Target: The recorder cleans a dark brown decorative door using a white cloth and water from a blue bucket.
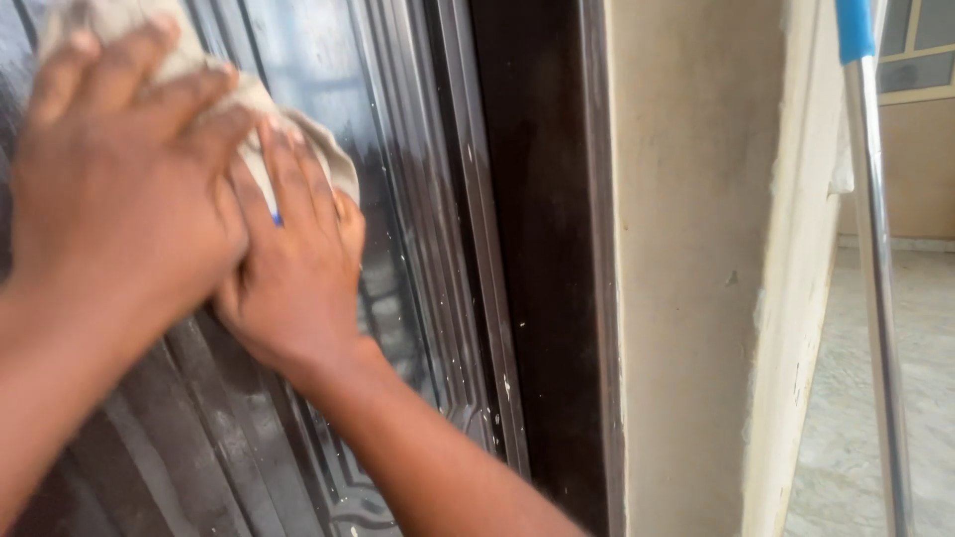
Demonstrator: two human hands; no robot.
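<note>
— Cloth (pixel 298 139), pale beige, sits flat against the dark door (pixel 418 249), pinned under both hands near the upper left.

— How are the hands on it?

— Left hand (pixel 119 189) lies spread over the cloth with fingers together, pressing it to the panel. Right hand (pixel 293 268) is just beside it, touching it, fingers curled up onto the cloth's lower edge. A bit of blue shows between them; I can't tell what it is.

— What else is around?

— Raised mouldings run down the glossy door, flecked with pale spots. To the right comes the dark door frame (pixel 557 249), then a cream wall (pixel 696 278) with a chipped edge. Beyond that, well apart from the hands, a metal pole (pixel 880 328) with a blue grip stands upright over a pale floor (pixel 856 418).
</note>
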